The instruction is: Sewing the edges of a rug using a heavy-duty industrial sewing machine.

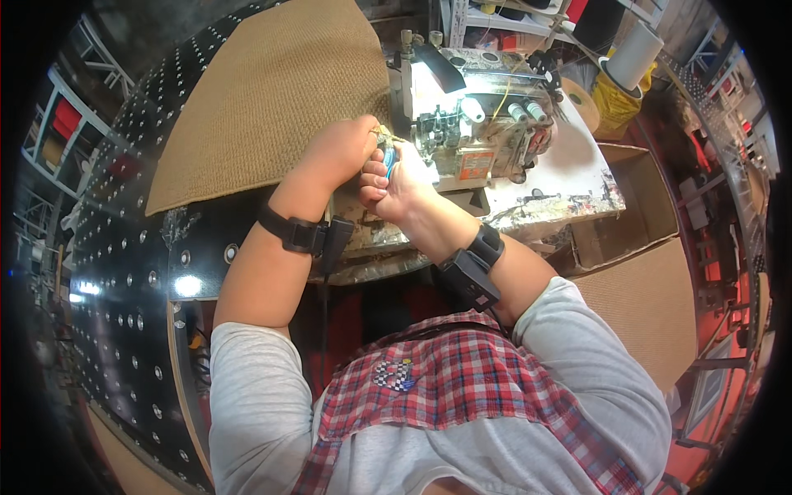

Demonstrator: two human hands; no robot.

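My left hand [342, 148] is closed at the near corner of a large tan woven mat [272, 91], pinching its edge beside the sewing machine [474, 124]. My right hand [394, 183] is closed around a small blue-handled tool [388, 161], held upright right against the left hand. Both hands meet just left of the machine's lit working head. Black bands sit on both wrists. What the tool's tip touches is hidden between the fingers.
The mat lies on a black table [140, 247] studded with shiny round fittings. The machine stands on a worn white surface [569, 169]. An open cardboard box [635, 206], another tan mat [652, 305], and thread cones [635, 54] are at the right.
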